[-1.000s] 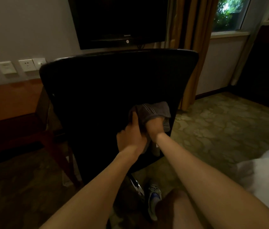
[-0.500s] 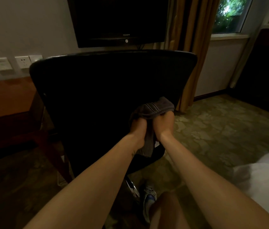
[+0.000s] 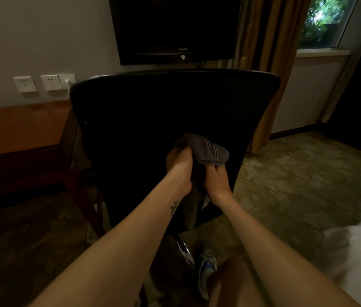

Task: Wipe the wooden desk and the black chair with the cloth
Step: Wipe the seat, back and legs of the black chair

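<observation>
1. The cloth (image 3: pixel 206 149) sits bunched against the back of the chair (image 3: pixel 153 107), low on the backrest. A loose tail hangs toward six o'clock between the wrists.
2. The left hand (image 3: pixel 178 167) grips the cloth's nine o'clock side with curled fingers. The right hand (image 3: pixel 216 180) grips its lower edge at five o'clock.
3. The cloth looks soft, light and floppy. It probably wipes best folded into a pad under a flat palm.
4. The chair may shift under pressure, so steadying its top edge at twelve o'clock would help.
5. The desk (image 3: pixel 20 127) stands at nine o'clock of the chair.
</observation>
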Demonstrator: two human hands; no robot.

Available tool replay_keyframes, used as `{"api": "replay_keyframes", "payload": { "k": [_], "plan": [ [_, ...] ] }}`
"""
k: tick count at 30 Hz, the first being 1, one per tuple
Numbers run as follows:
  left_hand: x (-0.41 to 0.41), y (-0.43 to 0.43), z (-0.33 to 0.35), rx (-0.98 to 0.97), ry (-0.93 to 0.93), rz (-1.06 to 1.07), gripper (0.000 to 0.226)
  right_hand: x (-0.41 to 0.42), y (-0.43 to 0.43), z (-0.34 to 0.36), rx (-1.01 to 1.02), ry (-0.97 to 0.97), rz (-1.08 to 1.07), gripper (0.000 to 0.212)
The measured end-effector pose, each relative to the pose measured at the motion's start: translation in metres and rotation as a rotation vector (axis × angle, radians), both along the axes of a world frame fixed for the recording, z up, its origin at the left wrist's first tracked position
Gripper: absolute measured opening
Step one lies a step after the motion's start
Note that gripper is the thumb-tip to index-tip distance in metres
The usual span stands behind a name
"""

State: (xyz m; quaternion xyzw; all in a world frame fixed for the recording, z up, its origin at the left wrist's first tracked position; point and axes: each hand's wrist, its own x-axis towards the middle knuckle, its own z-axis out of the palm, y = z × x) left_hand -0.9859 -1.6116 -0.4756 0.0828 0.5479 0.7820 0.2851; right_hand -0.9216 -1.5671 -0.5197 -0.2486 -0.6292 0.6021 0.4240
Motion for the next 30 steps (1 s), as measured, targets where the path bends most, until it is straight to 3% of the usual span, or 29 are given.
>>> {"api": "replay_keyframes", "payload": {
  "k": [2, 4, 7, 13, 15, 20, 30],
  "plan": [
    [-0.001, -0.011, -0.004, -0.002, 0.174, 0.025, 0.023, -0.005, -0.012, -0.005, 0.064, -0.123, 0.037, 0.023],
    [-0.011, -0.026, -0.006, 0.025, 0.22, 0.137, 0.021, -0.016, -0.023, -0.005, 0.079, -0.193, 0.012, 0.024],
    [-0.037, -0.049, -0.004, 0.071, 0.139, 0.253, 0.016, -0.036, -0.034, -0.004, 0.035, -0.157, -0.037, 0.025],
    [-0.064, -0.086, 0.005, 0.093, 0.14, 0.238, 0.019, -0.072, -0.051, 0.007, -0.161, 0.047, -0.019, 0.022],
    [-0.072, -0.094, 0.015, 0.098, 0.156, 0.245, 0.01, -0.081, -0.051, 0.018, -0.141, 0.09, -0.047, 0.023],
    [-0.085, -0.104, 0.034, 0.127, 0.15, 0.282, 0.013, -0.097, -0.052, 0.049, -0.025, 0.155, -0.106, 0.025],
    [-0.098, -0.114, -0.027, -0.021, 0.085, 0.366, 0.021, -0.105, -0.053, -0.011, 0.041, -0.005, -0.02, 0.031]
  ]
}}
